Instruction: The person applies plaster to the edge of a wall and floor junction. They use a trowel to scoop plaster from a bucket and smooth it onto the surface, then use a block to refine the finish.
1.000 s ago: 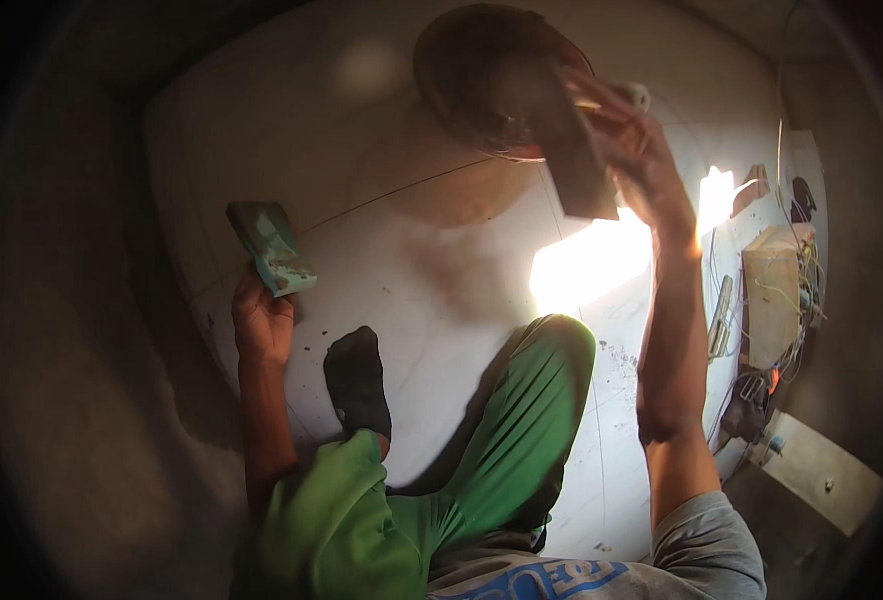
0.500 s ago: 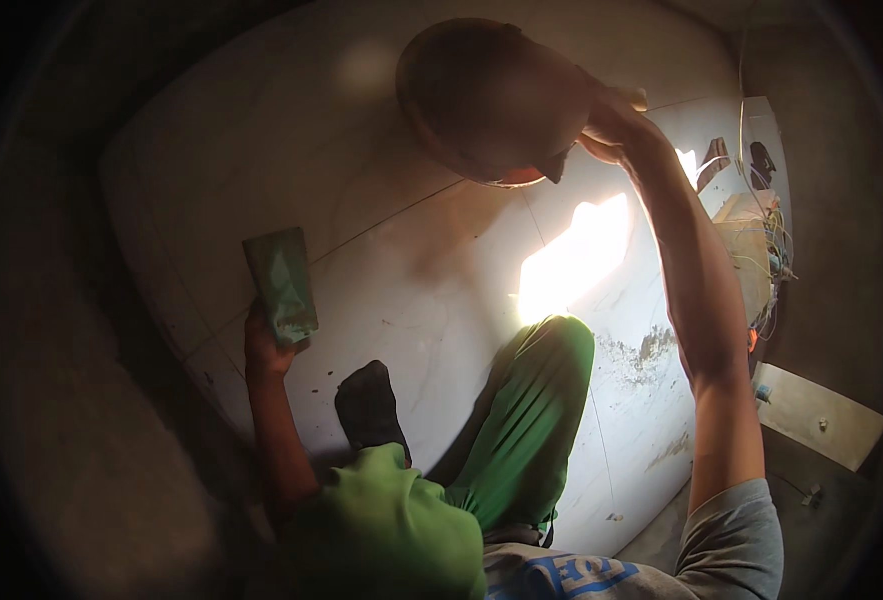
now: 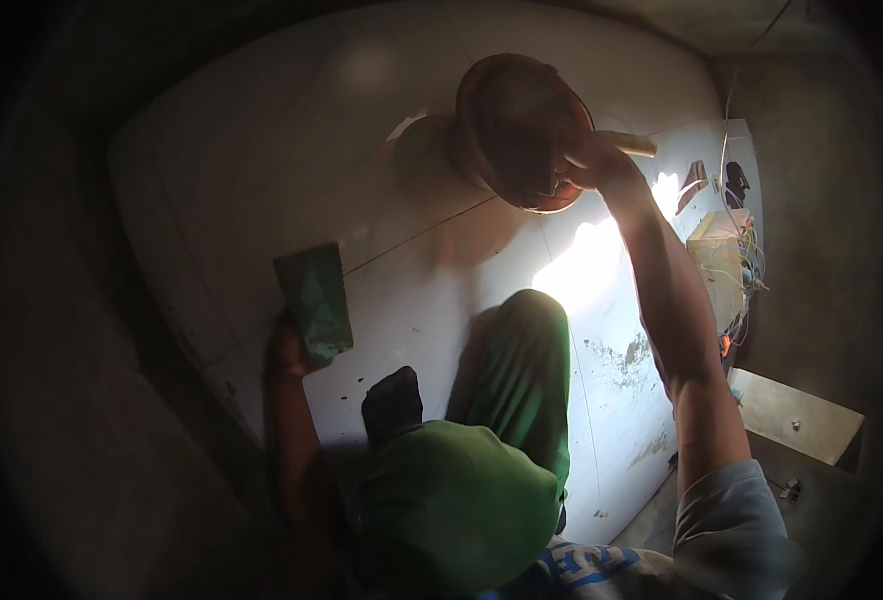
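My left hand (image 3: 296,350) grips the lower end of a flat green rectangular block (image 3: 316,298), held up over the left part of the pale surface. Ahead and to the right, my right arm reaches out. My right hand (image 3: 591,162) has its fingers closed at the edge of a dark brown, round, bowl-like vessel (image 3: 519,125), which is tilted. A short light-coloured stick-like piece (image 3: 633,145) juts out to the right beside that hand; whether it is part of the vessel I cannot tell. Shadow hides the vessel's details.
Beneath me is a white tiled surface (image 3: 401,310) with dark specks and a glaring patch of light. My green-clad knees and a dark-socked foot (image 3: 393,402) rest there. A wooden box with loose wires (image 3: 716,265) and a pale rectangular panel (image 3: 801,415) lie at the right.
The brown vessel has shifted right and nearer, turning to show its rounded rim. My left hand and the green block appear further right. My near knee has swung right in the picture.
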The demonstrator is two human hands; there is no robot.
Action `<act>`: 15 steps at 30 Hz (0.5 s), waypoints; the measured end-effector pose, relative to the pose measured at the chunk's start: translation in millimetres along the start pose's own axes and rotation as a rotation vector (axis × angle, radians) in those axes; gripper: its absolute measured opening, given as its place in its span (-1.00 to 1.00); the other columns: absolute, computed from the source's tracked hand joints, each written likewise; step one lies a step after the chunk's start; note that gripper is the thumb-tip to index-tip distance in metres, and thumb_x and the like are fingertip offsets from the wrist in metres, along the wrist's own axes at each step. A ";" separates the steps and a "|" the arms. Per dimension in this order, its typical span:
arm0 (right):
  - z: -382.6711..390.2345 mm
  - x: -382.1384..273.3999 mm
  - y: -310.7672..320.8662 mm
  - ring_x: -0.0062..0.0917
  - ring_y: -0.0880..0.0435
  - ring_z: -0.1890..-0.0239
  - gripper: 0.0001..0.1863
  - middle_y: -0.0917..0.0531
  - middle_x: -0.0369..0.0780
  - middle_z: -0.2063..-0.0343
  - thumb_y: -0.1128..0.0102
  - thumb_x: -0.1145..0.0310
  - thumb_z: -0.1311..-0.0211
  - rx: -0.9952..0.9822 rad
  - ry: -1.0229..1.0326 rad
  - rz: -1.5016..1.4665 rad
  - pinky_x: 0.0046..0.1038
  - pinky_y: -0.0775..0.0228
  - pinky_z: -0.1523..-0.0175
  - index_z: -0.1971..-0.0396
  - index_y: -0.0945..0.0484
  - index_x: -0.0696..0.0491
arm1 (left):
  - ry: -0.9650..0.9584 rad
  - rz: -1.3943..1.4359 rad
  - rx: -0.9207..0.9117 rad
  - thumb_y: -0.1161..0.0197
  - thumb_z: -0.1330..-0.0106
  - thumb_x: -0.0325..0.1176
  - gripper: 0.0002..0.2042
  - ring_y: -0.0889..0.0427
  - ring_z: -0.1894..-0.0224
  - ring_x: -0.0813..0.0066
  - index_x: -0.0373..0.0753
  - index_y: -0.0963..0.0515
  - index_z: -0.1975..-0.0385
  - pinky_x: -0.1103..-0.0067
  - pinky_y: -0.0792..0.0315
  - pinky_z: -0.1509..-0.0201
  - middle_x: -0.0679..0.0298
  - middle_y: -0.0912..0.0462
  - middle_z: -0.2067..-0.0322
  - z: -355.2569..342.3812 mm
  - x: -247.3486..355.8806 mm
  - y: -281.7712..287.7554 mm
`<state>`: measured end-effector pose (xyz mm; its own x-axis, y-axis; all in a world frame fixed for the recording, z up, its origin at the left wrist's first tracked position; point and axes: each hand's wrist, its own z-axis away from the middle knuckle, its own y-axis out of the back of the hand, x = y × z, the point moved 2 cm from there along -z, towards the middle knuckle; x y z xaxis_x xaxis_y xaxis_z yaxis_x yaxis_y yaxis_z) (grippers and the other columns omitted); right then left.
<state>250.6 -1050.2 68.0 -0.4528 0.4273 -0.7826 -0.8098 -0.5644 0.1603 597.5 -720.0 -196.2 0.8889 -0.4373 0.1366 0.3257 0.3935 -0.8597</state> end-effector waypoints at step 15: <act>2.7 -0.6 -36.4 -0.37 -0.48 -0.40 -0.42 -0.45 -0.11 -0.38 -0.07 0.19 -0.59 -0.068 0.351 -0.419 -0.31 -0.41 -0.45 -0.46 -0.27 0.12 | -0.040 0.000 0.031 -0.16 -0.48 -0.18 -0.68 -0.74 0.16 0.40 -0.21 -0.60 -0.08 0.36 -0.64 0.09 0.26 -0.72 0.16 9.6 7.5 -6.1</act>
<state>279.3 -1028.0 64.3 0.0646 0.3707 -0.9265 -0.8630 -0.4455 -0.2384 605.3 -717.9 -185.3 0.9007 -0.4051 0.1571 0.3355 0.4186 -0.8439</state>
